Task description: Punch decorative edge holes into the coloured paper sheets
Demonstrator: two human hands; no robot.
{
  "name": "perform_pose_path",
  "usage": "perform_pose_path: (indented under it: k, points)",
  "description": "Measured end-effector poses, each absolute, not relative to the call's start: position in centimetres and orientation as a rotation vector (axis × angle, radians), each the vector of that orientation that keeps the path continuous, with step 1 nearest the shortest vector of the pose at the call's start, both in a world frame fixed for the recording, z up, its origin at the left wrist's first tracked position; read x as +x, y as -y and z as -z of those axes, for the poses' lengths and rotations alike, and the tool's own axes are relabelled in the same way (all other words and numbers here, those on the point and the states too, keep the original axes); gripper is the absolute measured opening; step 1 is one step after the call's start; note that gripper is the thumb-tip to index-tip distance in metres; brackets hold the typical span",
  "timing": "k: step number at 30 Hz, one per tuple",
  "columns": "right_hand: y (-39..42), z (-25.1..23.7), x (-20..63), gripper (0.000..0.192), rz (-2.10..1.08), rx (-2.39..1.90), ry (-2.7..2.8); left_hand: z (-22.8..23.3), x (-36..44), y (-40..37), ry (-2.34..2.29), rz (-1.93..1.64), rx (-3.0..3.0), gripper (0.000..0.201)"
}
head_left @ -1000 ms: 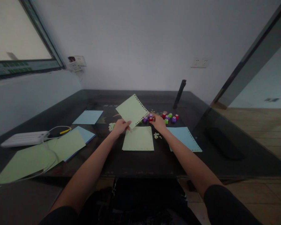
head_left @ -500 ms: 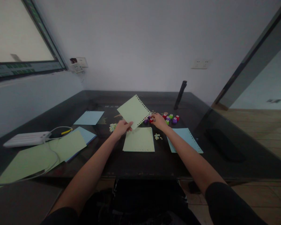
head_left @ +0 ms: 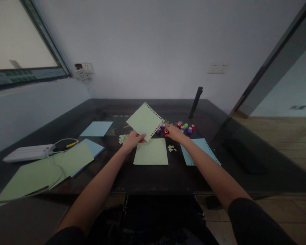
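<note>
My left hand [head_left: 132, 140] pinches the near corner of a pale green sheet [head_left: 144, 120] with a row of punched holes along its right edge, holding it tilted above the dark table [head_left: 148, 177]. My right hand [head_left: 175, 132] reaches to a cluster of small red, purple and green punches [head_left: 185, 128], its fingers on a red punch [head_left: 165, 132] at the cluster's left. I cannot tell whether the fingers grip it. A second green sheet [head_left: 151, 151] lies flat between my hands, with paper bits [head_left: 170, 148] beside it.
A blue sheet [head_left: 202, 151] lies under my right forearm, another blue sheet [head_left: 96, 128] at far left. Green sheets [head_left: 40, 170], a white power strip [head_left: 28, 152] and cables lie at left. A dark upright object [head_left: 195, 102] stands behind the punches. More paper bits [head_left: 122, 138] sit near my left hand.
The held green sheet has shifted slightly. My right hand has stayed at the left of the punch cluster, moving a little. The view moved slightly.
</note>
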State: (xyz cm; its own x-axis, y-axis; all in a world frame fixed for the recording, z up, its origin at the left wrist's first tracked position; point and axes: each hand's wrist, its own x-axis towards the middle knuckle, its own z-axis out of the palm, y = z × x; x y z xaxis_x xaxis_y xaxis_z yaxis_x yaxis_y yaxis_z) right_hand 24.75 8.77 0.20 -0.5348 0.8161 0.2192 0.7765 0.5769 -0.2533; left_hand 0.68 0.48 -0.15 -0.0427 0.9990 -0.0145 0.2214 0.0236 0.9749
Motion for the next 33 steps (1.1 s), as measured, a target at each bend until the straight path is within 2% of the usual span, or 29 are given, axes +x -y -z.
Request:
perform_pose_path:
  k: [3,5,9,13,16,21,33]
  points:
    - [-7.7,-0.6,25.4,0.016,-0.276,-1.324,2.262,-0.1,1.3,0.0,-1.373,-1.119,1.278,0.014]
    - [-6.4,-0.9,26.0,0.018,-0.497,-1.292,2.072,-0.3,2.0,0.2,-1.335,-1.129,1.247,0.013]
    - [-2.5,-1.4,27.1,0.027,-1.16,-1.077,1.744,-1.2,4.1,0.3,-1.237,-1.099,1.243,0.016]
    - [0.4,-1.5,27.1,0.037,-1.454,-0.98,1.413,-2.1,6.9,0.1,-1.175,-1.124,1.288,0.019]
    - [0.9,-1.2,26.9,0.035,-1.619,-0.908,1.18,-1.9,8.6,0.3,-1.195,-1.204,1.254,0.018]
    - [0.6,-0.6,27.3,0.019,-1.76,-0.804,1.06,-0.7,9.0,0.7,-1.222,-1.239,1.235,0.018]
    - [0.7,-0.3,27.2,0.02,-1.663,-0.844,1.118,-1.1,9.2,1.2,-1.249,-1.163,1.273,0.016]
